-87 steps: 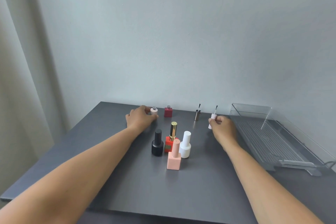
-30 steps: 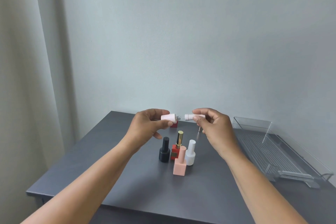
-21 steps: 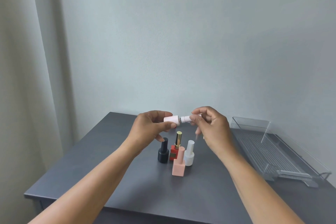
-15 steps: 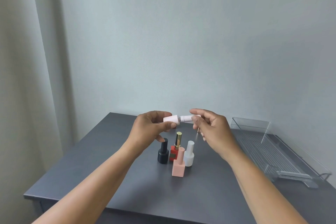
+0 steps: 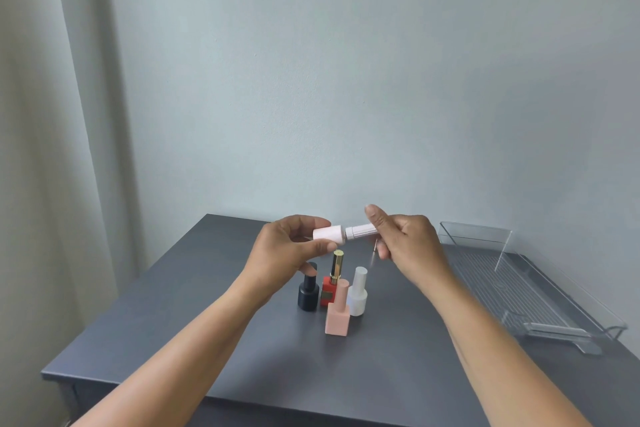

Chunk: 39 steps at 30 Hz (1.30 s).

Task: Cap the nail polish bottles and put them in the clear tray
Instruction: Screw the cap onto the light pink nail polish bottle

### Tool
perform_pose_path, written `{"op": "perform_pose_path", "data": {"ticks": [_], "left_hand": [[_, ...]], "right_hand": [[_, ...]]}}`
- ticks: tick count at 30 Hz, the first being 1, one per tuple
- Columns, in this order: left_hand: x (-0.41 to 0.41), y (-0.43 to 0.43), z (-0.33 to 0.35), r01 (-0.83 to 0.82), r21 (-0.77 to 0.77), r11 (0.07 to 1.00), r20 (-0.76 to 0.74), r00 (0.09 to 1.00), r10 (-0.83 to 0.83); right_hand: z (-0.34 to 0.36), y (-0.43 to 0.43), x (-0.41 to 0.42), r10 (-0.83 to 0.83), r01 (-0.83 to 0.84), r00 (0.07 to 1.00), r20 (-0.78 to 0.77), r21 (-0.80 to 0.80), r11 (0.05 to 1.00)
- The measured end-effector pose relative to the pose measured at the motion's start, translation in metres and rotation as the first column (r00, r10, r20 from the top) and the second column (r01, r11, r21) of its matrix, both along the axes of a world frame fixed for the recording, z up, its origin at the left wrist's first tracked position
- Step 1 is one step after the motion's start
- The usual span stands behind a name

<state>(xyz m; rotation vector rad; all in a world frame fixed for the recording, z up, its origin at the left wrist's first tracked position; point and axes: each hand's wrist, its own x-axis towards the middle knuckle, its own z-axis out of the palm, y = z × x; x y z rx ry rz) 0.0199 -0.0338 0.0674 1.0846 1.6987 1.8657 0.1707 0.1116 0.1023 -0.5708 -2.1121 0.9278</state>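
Observation:
My left hand (image 5: 284, 253) holds a pale pink nail polish bottle (image 5: 329, 233) sideways above the table. My right hand (image 5: 405, 243) pinches its ribbed white cap (image 5: 360, 231), which sits on the bottle's neck. Below stand capped bottles: a black one (image 5: 307, 295), a red one with a gold cap (image 5: 330, 282), a peach one (image 5: 337, 314) and a white one (image 5: 357, 293). The clear tray (image 5: 519, 288) lies at the right of the table with nothing in it. A loose brush cap (image 5: 375, 246) stands partly hidden behind my right hand.
The dark grey table (image 5: 207, 305) stands against a pale wall, with a curtain (image 5: 41, 149) at the left. The tray's far end has a raised clear wall (image 5: 474, 236). A red bottle seen earlier at the back is hidden behind my hands.
Both hands lifted the pink bottle and the white cap off the table and brought them together. The cap now sits on the bottle's neck, and my right fingers have shifted around it.

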Motion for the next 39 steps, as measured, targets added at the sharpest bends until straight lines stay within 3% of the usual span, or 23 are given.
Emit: {"op": "perform_pose_path", "data": {"ticks": [8, 12, 22, 25, 32, 39], "left_hand": [[0.002, 0.002, 0.000, -0.037, 0.022, 0.999, -0.008, 0.999, 0.037], [0.004, 0.003, 0.003, -0.047, 0.037, 0.998, -0.014, 0.999, 0.047], [0.008, 0.002, 0.005, -0.032, 0.024, 0.999, -0.061, 0.998, 0.034], [0.008, 0.003, 0.006, -0.055, 0.024, 0.998, -0.074, 0.996, 0.056], [0.009, 0.003, 0.006, -0.098, 0.040, 0.994, -0.090, 0.991, 0.102], [0.006, 0.000, 0.005, -0.078, 0.057, 0.995, -0.086, 0.993, 0.083]], "right_hand": [[0.001, -0.002, 0.001, 0.173, -0.228, 0.961, -0.214, -0.268, 0.936], [0.000, 0.001, 0.002, 0.256, -0.314, 0.945, -0.203, -0.346, 0.884], [0.000, -0.003, -0.005, 0.068, -0.082, 0.994, -0.088, -0.164, 0.983], [0.000, -0.003, -0.007, 0.069, -0.083, 0.993, -0.100, -0.148, 0.985], [0.000, -0.007, -0.004, 0.241, -0.243, 0.969, -0.045, -0.316, 0.917], [0.005, -0.009, -0.005, 0.258, -0.263, 0.964, -0.060, -0.331, 0.906]]}}
